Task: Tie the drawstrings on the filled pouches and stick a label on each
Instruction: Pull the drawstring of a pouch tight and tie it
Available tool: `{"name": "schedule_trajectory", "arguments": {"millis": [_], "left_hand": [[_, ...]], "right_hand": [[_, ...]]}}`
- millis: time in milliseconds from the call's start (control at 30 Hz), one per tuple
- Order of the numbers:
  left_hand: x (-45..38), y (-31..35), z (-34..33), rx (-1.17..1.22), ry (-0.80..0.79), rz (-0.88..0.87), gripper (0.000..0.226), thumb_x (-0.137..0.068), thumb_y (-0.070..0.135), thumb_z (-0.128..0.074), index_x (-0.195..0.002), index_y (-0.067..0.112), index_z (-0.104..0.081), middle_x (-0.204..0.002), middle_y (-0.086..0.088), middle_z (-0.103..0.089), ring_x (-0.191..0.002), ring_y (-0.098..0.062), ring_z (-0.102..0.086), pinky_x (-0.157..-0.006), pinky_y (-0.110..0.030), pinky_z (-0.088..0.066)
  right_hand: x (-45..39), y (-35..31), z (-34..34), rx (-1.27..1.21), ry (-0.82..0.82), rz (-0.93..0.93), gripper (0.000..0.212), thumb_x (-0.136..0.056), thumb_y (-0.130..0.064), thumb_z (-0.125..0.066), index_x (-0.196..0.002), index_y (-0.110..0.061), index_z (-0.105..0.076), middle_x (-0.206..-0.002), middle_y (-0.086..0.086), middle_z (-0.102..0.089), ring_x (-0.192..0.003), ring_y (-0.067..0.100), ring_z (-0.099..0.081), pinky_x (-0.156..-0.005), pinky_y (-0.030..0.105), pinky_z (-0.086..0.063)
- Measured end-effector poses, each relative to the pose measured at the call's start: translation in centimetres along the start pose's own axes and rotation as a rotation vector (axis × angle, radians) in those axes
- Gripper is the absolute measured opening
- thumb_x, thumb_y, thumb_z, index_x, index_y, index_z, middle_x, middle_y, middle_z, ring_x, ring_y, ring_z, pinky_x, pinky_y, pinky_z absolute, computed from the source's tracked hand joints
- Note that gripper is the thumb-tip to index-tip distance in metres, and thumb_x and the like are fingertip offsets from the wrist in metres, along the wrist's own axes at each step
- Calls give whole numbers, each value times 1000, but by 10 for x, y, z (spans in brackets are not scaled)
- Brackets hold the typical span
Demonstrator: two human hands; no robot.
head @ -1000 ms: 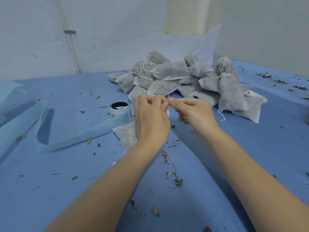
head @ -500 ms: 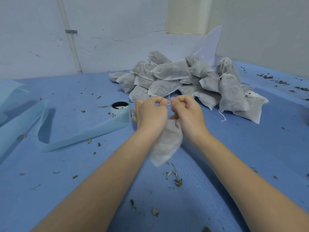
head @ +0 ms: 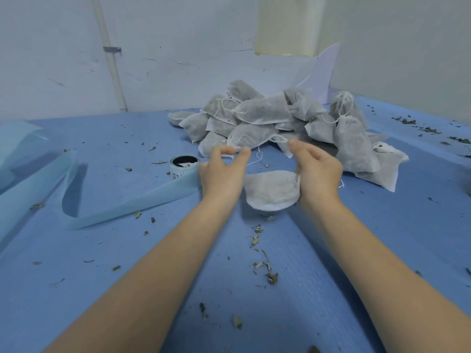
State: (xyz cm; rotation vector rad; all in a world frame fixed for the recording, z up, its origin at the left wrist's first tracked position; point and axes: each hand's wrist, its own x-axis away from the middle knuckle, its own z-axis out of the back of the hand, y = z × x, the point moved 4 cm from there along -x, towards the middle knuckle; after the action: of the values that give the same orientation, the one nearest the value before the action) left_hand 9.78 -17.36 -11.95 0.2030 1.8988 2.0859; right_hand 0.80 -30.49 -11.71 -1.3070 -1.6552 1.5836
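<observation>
A filled white pouch (head: 270, 191) sits low over the blue table between my two hands, its right edge against the heel of my right hand (head: 318, 169). My left hand (head: 223, 171) pinches a thin white drawstring between thumb and forefinger. Fingertips of my right hand pinch the other string end, and a loose loop of string (head: 258, 156) dangles between the hands. Left of my left hand stands the label roll (head: 184, 167), its pale blue backing strip (head: 114, 207) trailing to the left. A pile of filled pouches (head: 265, 114) lies just beyond my hands.
Dried leaf crumbs (head: 262, 263) are scattered over the blue table (head: 382, 250), thickest near my forearms and at the far right. More blue backing strip (head: 17, 146) lies at the left edge. A white wall with a pipe (head: 112, 72) closes the back.
My hands have pulled apart sideways with the strings. The pouch, which hung down between my wrists, now sits flatter between the hands.
</observation>
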Motion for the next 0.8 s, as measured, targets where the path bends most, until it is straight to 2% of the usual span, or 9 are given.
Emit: {"name": "schedule_trajectory", "arguments": {"millis": [67, 133, 233, 300, 433, 567, 667, 700, 800], "left_hand": [[2, -7, -5, 109, -115, 176, 26, -84, 46, -62, -75, 24, -51, -88, -3, -57, -78, -21, -57, -76, -37, -52], [8, -9, -15, 300, -302, 338, 25, -83, 39, -65, -84, 15, -59, -81, -5, -63, -77, -24, -64, -72, -38, -58], [18, -12, -27, 461, -507, 453, 28, -87, 17, -61, -110, 0, -64, -104, -14, -70, -92, -26, -68, -74, -33, -58], [18, -14, -28, 492, -511, 466, 28, -91, 8, -55, -116, -3, -60, -114, -17, -66, -96, -26, -66, -76, -34, -56], [13, -16, -22, 598, -492, 481, 22, -95, 18, -52, -112, 5, -57, -113, -18, -66, -99, -34, -66, -71, -48, -57], [7, -19, -19, 681, -454, 529, 45, -93, 37, -52, -126, 6, -53, -117, -20, -64, -101, -38, -65, -77, -54, -55], [5, -18, -16, 618, -490, 463, 59, -84, 53, -57, -122, 8, -58, -110, -17, -68, -96, -32, -68, -76, -49, -57], [6, -17, -16, 573, -490, 419, 56, -83, 50, -61, -118, 7, -60, -108, -16, -69, -95, -30, -69, -74, -46, -58], [5, -14, -14, 483, -417, 302, 28, -89, 19, -62, -108, -2, -63, -103, -18, -69, -89, -29, -70, -66, -42, -59]], "right_hand": [[-2, 3, 5, -96, 107, -56, 9, -84, -21, -73, -84, -13, -70, -42, -22, -47, -51, -1, -43, -66, 19, -37], [-3, 4, 6, -132, 163, -81, 14, -85, -22, -72, -87, -9, -71, -47, -21, -46, -55, 0, -42, -68, 22, -38], [-3, 3, 7, -138, 157, -63, 19, -86, -21, -71, -98, -6, -74, -51, -21, -48, -55, -1, -44, -70, 20, -39], [-3, 2, 6, -102, 92, -48, 5, -86, -19, -71, -88, -15, -74, -48, -21, -52, -51, -4, -47, -63, 15, -40], [0, -3, -1, 11, -139, -19, 18, -83, -17, -72, -66, -20, -68, -51, -15, -54, -45, 0, -42, -45, 12, -35], [9, -6, -9, 103, -386, 40, 13, -79, -15, -75, -68, -22, -74, -68, -12, -70, -64, -4, -61, -57, 8, -43], [10, -7, -11, 240, -471, 107, 14, -78, -17, -76, -67, -25, -74, -80, -8, -71, -76, -1, -62, -67, 12, -46], [11, -7, -11, 260, -488, 131, 16, -79, -16, -76, -67, -26, -73, -81, -7, -69, -76, 0, -61, -68, 13, -46], [11, -6, -11, 288, -499, 176, 17, -80, -15, -76, -68, -24, -71, -83, -2, -66, -76, 2, -56, -70, 15, -43]]}}
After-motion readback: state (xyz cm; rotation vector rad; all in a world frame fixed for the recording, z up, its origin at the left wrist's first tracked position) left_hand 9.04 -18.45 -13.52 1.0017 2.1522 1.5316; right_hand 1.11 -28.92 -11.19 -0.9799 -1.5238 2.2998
